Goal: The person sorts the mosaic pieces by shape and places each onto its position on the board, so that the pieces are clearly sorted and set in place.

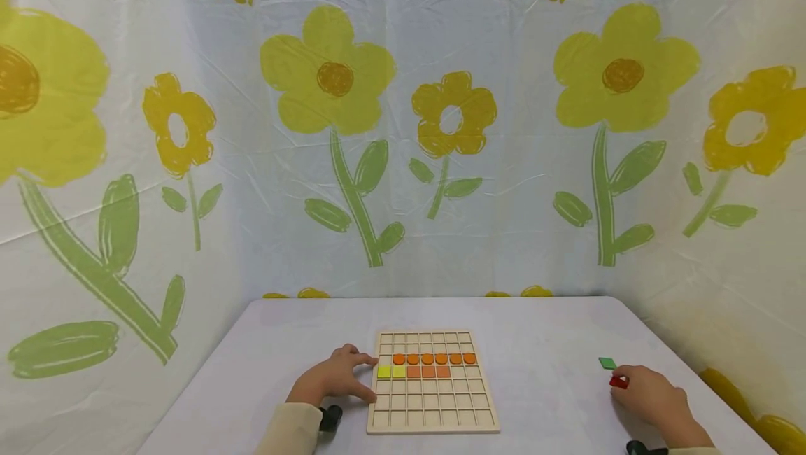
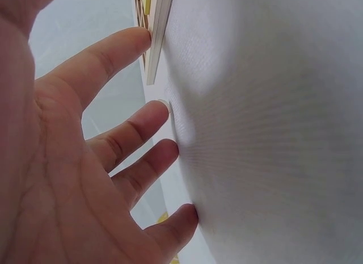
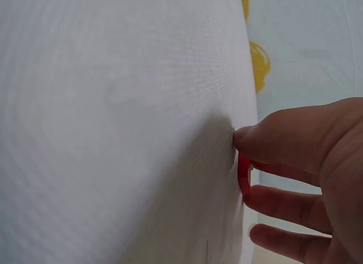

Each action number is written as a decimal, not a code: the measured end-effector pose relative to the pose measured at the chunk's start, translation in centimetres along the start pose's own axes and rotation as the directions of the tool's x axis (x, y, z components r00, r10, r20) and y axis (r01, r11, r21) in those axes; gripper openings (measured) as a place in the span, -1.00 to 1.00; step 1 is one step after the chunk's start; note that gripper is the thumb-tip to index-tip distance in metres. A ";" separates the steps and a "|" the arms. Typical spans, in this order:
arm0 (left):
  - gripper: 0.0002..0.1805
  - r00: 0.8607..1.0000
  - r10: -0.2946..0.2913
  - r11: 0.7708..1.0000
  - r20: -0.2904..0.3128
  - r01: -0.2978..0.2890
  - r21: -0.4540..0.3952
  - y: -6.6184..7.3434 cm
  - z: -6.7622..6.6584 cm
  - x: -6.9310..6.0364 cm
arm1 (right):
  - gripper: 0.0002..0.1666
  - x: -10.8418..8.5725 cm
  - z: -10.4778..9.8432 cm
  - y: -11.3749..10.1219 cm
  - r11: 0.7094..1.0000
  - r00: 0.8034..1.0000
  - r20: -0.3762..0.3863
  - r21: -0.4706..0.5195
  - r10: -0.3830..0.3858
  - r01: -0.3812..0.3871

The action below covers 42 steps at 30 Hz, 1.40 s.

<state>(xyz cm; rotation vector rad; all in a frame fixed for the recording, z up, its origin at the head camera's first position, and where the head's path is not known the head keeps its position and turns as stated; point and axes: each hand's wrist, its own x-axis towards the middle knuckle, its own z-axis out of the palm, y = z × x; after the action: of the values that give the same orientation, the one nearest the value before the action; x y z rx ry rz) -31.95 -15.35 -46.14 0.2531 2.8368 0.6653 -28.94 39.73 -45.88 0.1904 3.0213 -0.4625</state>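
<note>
A wooden grid board (image 1: 434,421) lies on the white table. Two yellow square tiles (image 1: 392,372) and three orange-red square tiles (image 1: 429,372) share one row, below a row of several orange round tiles (image 1: 427,359). At the board's left edge my left hand (image 1: 336,376) rests with fingers spread, forefinger and thumb touching the rim; the left wrist view shows the forefinger against the board edge (image 2: 161,34). Far to the right, my right hand (image 1: 651,395) pinches a small red tile (image 1: 620,383) at the table surface. Its full outline is hidden by the fingers (image 3: 286,204).
A green diamond-shaped tile (image 1: 607,363) lies just beyond the right fingertips. The white table (image 1: 541,343) spans between board and right hand. A flower-printed cloth (image 1: 504,231) hangs behind and at both sides.
</note>
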 end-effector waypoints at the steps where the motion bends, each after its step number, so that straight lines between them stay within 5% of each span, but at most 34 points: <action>1: -0.22 1.000 0.003 1.000 0.000 -0.003 0.001 0.0 0.0 0.0 | -0.50 0.0 0.0 0.0 1.000 1.000 0.005 0.001 0.004 -0.004; 19: -0.22 1.000 0.008 1.000 -0.011 -0.008 -0.007 0.0 0.2 0.1 | -0.71 -0.3 0.0 -0.5 1.000 1.000 -0.017 0.008 -0.019 0.019; 32: -0.23 1.000 0.005 1.000 -0.009 -0.005 -0.010 0.0 0.0 0.0 | -0.57 0.1 -0.1 -0.7 0.999 0.999 -0.026 -0.039 -0.027 0.026; 42: -0.24 1.000 0.021 1.000 -0.012 -0.021 0.002 -0.4 0.2 0.3 | -0.63 0.1 -0.1 -1.5 0.996 0.995 -0.049 0.020 -0.090 0.091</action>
<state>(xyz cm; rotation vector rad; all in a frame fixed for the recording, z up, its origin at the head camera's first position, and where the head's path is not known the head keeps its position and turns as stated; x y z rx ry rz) -32.24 -15.54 -46.58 0.2804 2.8503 0.6708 -29.26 38.37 -45.34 0.0668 3.0836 -0.5055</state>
